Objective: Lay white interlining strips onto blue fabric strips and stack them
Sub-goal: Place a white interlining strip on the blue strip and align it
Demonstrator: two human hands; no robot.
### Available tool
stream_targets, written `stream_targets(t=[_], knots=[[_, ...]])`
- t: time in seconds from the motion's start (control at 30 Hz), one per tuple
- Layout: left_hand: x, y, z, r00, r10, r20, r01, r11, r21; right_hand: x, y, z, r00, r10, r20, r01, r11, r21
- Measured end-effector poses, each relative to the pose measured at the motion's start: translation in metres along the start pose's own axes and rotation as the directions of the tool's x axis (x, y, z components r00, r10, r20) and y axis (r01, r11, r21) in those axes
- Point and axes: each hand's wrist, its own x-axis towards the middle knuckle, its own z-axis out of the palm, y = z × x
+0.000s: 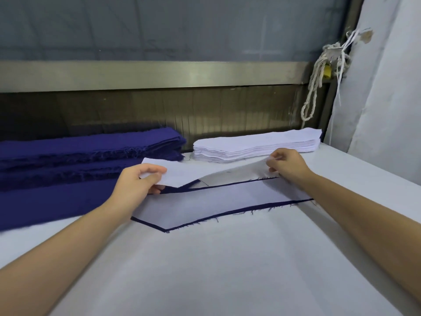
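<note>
Head view: the white interlining strip [182,174] hangs over the blue fabric strip [176,189] on the worktop [227,270], left hand [134,181] and right hand [288,166] each with a pinching grip on one end. Thin, limp and light, it likely sags mid-span, so end holds suit it.

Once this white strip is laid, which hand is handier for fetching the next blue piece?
Probably the left hand: the blue pile lies just beside it, while the right hand sits nearer the white stack.
</note>
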Motion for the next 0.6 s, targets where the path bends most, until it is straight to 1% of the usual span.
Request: stream_targets(t=[0.13, 0.27, 0.37, 0.5, 0.6], knots=[[-0.008, -0.004, -0.01, 1.0, 0.023, 0.001, -0.023, 0.997, 0.073, -0.012, 0.009, -0.014, 0.998, 0.063, 0.001, -0.062, 0.99, 0.125], [-0.018, 0.002, -0.013, 0.998, 0.061, 0.016, -0.063, 0.985, 0.163, -0.027, 0.007, -0.025, 0.998, 0.015, -0.058, -0.007, 0.989, 0.146], [-0.024, 0.005, -0.015, 0.997, 0.075, 0.034, -0.079, 0.981, 0.178, -0.037, 0.002, -0.034, 0.998, 0.004, -0.062, 0.011, 0.971, 0.24], [-0.03, 0.003, -0.018, 0.997, 0.065, 0.04, -0.072, 0.977, 0.199, -0.048, 0.002, -0.045, 0.994, 0.093, -0.053, -0.064, 0.916, 0.397], [-0.032, -0.003, -0.02, 0.996, 0.073, 0.05, -0.084, 0.959, 0.271, -0.05, 0.007, -0.05, 0.986, 0.159, -0.052, -0.127, 0.915, 0.384]])
